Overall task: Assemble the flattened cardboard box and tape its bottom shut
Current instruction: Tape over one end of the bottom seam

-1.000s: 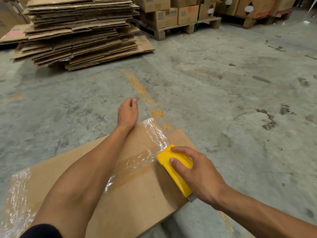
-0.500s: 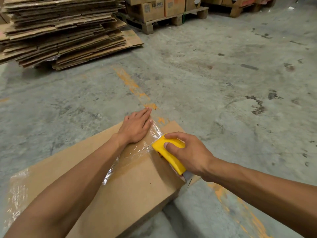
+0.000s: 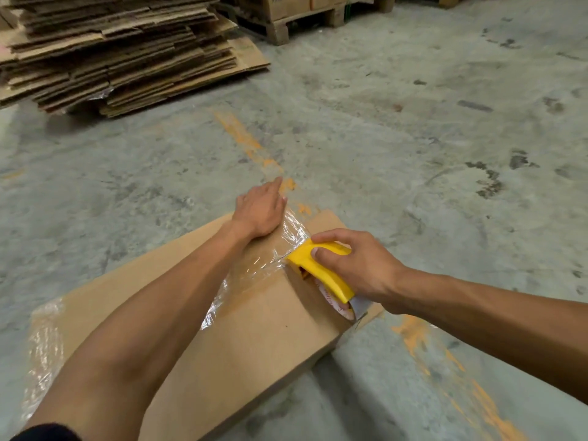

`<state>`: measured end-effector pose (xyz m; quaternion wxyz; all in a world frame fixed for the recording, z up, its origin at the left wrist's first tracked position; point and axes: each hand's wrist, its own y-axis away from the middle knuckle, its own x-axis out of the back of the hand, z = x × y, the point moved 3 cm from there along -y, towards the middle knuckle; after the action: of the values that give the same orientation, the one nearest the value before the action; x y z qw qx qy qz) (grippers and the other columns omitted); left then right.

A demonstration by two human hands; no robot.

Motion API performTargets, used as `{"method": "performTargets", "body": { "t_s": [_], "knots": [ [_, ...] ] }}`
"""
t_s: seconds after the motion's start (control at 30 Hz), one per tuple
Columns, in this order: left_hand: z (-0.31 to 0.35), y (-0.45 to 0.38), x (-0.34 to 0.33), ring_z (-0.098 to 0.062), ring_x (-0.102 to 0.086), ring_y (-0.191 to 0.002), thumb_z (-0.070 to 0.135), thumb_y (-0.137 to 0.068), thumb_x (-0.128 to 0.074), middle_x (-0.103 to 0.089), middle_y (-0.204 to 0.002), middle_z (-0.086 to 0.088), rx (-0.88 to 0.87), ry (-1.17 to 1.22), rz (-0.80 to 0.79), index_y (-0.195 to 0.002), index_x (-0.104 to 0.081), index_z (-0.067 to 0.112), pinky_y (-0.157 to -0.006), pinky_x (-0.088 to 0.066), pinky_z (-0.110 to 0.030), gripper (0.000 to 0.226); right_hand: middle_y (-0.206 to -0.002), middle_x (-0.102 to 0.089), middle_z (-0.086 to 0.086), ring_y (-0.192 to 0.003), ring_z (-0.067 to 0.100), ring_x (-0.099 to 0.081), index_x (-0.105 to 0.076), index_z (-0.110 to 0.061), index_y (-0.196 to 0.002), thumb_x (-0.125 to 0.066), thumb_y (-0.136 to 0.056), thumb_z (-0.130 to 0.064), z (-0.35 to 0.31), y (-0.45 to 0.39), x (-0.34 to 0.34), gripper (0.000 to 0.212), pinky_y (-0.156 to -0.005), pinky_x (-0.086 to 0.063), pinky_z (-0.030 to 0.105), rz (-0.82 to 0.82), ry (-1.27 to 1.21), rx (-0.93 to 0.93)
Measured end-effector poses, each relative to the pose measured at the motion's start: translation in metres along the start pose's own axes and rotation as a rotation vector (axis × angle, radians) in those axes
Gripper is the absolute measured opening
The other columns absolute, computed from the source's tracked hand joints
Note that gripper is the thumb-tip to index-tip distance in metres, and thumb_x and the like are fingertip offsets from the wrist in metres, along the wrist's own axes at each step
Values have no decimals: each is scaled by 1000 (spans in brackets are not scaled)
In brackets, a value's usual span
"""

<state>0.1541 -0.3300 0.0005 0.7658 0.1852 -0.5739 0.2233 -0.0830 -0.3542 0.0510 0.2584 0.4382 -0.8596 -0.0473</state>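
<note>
Box (image 3: 254, 329) sits on the concrete floor (image 3: 413, 138), bottom up. Left hand (image 3: 259, 211) lies flat on clear tape (image 3: 254, 268) at the box's far edge; right hand (image 3: 359, 268) grips the yellow dispenser (image 3: 318, 270) beside it. Risk: tape already wrinkled, a skewed pull or tear likely leaves a weak seal.

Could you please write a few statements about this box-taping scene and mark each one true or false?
1. The right hand grips a yellow tape dispenser. True.
2. The left hand is lifted clear of the cardboard box. False: it lies flat, pressing the clear tape onto the box.
3. A stack of flattened cardboard lies on the concrete floor. True.
4. The dispenser is red. False: it is yellow.
</note>
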Motion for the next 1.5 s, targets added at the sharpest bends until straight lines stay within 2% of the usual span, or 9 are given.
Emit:
{"method": "performTargets", "body": {
  "t_s": [0.17,0.53,0.63,0.73,0.83,0.93,1.2,1.37,1.5],
  "knots": [
    [29,65,-10,-11,-9,-150,53,-99,-14,-31,-156,18,-468,-11,-53,-141,-42,40,-119,-4,-41,52,-99,-66,0,-81,24,-65,-69,-38,-109,-66,-84,-45,2,5,3,27,-74,-58,35,-3,10,23],
    [-15,0,-4,-16,-8,-150,65,-89,-5,-33,-153,9,-318,-101,-145,-126,-47,37,-119,0,-47,62,-117,-69,4,-101,21,-66,-66,-40,-91,-68,-86,-40,-26,-50,1,5,-91,-54,39,25,2,61],
    [-28,-9,-1,-16,-7,-150,57,-96,-12,-32,-155,8,-274,-105,-134,-126,-48,36,-119,0,-46,51,-109,-67,4,-57,-5,-65,-70,-35,-102,-67,-86,-38,-34,-71,0,17,-68,-55,32,-52,-15,57],
    [-31,-10,-2,-16,-6,-150,52,-99,-16,-31,-156,9,-276,-96,-102,-125,-50,35,-119,-1,-46,47,-92,-67,5,-30,0,-52,-69,-27,-116,-66,-90,-33,-37,-69,8,27,-41,-47,19,-115,-39,2],
    [-30,-9,-4,-16,-7,-150,51,-100,-17,-31,-156,11,-278,-101,-77,-120,-51,38,-119,-2,-45,42,-75,-69,14,-46,20,-59,-67,-23,-118,-65,-92,-27,-25,-39,30,26,-41,-46,19,-173,-59,-29],
    [-32,-9,-3,-15,-8,-150,54,-99,-15,-33,-155,11,-286,-100,-54,-117,-51,41,-120,-3,-46,43,-100,-75,14,-75,21,-65,-71,-31,-112,-69,-88,-31,4,2,59,23,-57,-54,19,-147,0,-53],
    [-14,1,6,-24,-6,-151,44,-103,-24,-24,-161,3,-250,-148,-43,-130,-51,36,-117,0,-58,38,-106,-74,14,-71,16,-63,-69,-33,-111,-67,-89,-31,35,37,61,22,-64,-54,19,-92,-67,-37],
    [63,50,-5,-15,-4,-151,45,-101,-19,-29,-156,13,-549,-92,-75,-142,-44,32,-120,4,-48,49,-104,-73,18,-75,21,-64,-70,-29,-110,-67,-90,-27,34,37,60,20,-59,-54,25,-94,-108,-28],
    [76,61,-27,-15,-41,-131,49,-101,-13,-59,-122,13,-572,-144,-168,-114,-56,33,-117,-12,-43,48,-86,-70,1,-57,2,-61,-72,-29,-106,-70,-89,-26,33,30,59,18,-56,-52,16,-53,-131,-42]
  ]
}}
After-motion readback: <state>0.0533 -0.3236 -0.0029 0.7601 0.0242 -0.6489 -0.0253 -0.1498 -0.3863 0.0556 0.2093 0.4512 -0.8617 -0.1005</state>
